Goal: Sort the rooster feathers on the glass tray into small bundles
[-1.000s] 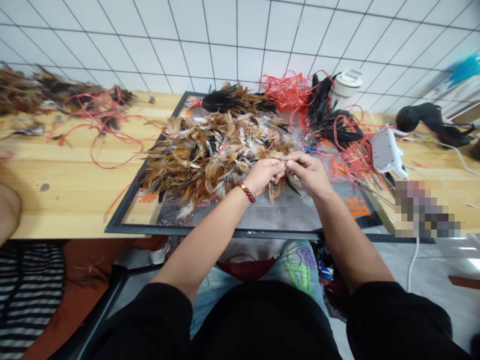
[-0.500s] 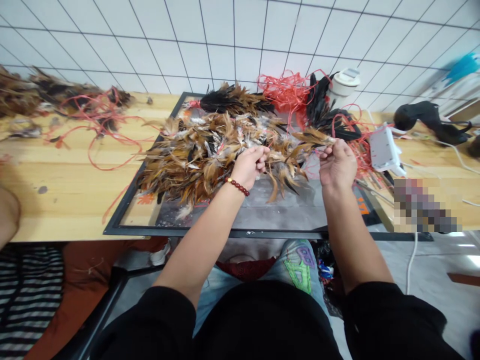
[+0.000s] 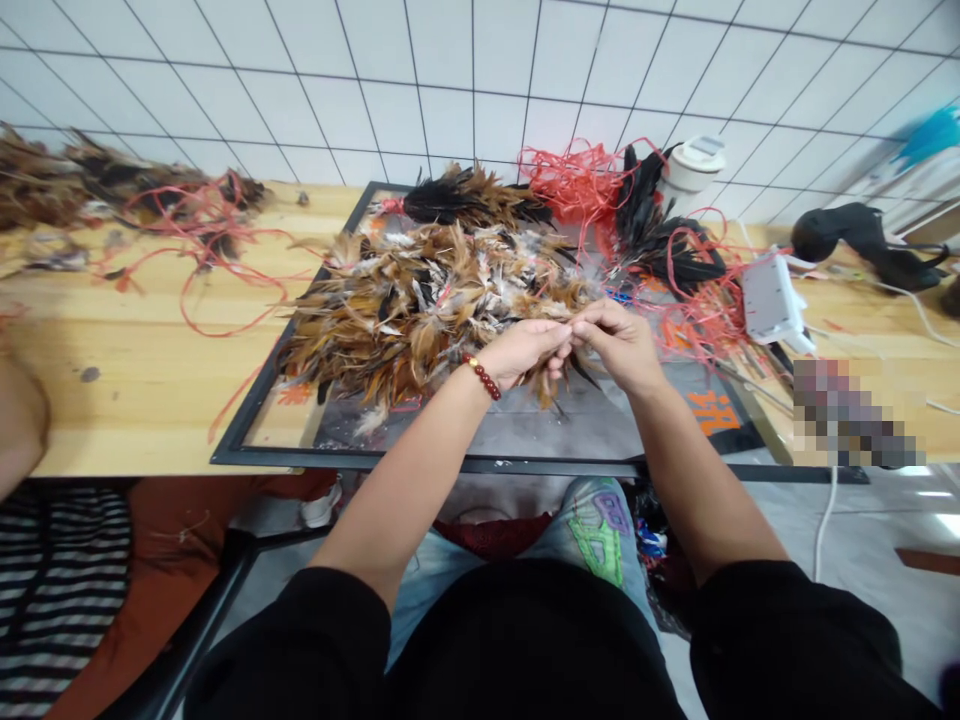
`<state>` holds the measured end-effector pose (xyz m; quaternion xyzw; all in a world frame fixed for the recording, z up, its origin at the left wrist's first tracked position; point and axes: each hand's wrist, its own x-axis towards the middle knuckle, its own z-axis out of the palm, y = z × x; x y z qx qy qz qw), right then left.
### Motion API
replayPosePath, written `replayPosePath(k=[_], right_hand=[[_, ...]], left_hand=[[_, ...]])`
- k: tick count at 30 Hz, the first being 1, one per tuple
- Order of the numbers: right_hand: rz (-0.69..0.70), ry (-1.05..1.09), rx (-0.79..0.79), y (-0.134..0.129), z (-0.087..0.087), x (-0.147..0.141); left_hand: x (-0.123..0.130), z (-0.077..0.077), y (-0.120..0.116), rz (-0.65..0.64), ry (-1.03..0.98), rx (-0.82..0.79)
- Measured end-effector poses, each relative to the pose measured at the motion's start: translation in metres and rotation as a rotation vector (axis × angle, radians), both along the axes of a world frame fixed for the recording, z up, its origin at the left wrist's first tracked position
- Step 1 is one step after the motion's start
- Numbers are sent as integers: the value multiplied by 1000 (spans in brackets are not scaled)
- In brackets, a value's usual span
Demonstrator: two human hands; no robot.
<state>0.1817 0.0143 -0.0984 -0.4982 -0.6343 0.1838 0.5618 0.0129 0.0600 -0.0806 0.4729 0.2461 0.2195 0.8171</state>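
Note:
My left hand [image 3: 529, 352], with a beaded bracelet at the wrist, is closed in a pinch in front of the feather pile. Its fingertips meet those of my right hand [image 3: 619, 345], whose thumb and forefinger are also pressed together. Whatever lies between the fingertips is too small or too hidden to make out. Brown, black and white feathers [image 3: 420, 310] lie heaped behind and left of the hands, several in bunches bound with pink string. Some feather tips show just below my fingers.
A black-framed panel [image 3: 480, 465] lies under the feathers on the wooden table [image 3: 150, 400]. Behind are a dark feather bunch [image 3: 480, 200], tangled red string [image 3: 577, 190] and a white-lidded container [image 3: 694, 165]. A white box [image 3: 776, 300] stands right. Another person's arm [image 3: 19, 430] is at left.
My right hand has moved left and slightly down to meet my left hand. The feathers seen at its fingers before no longer show there. My left hand has shifted slightly right.

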Motion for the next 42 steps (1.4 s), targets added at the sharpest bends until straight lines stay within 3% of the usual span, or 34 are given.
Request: replayPosePath(k=[5,11,22,31,37,39,42], right_hand=[[-83,-107,62,0,-2,1],[22,-219,69,-1,-3,-3],[42,-116,-12,-3,2,-5],[50,67,-50,-5,6,-11],[3,110,33,-2,4,-9],[-62,110,43,-1,2,-8],[-149,34,3,0,0,-4]], left_hand=[[4,0,-2,124,-10,-58],[7,1,-5,149,-89,-89],[13,-5,-6,200,-32,0],[10,-1,-11,107,-49,-15],[10,0,-12,68,-21,47],[6,4,-7,114,19,72],[-3,13,3,328,-36,42]])
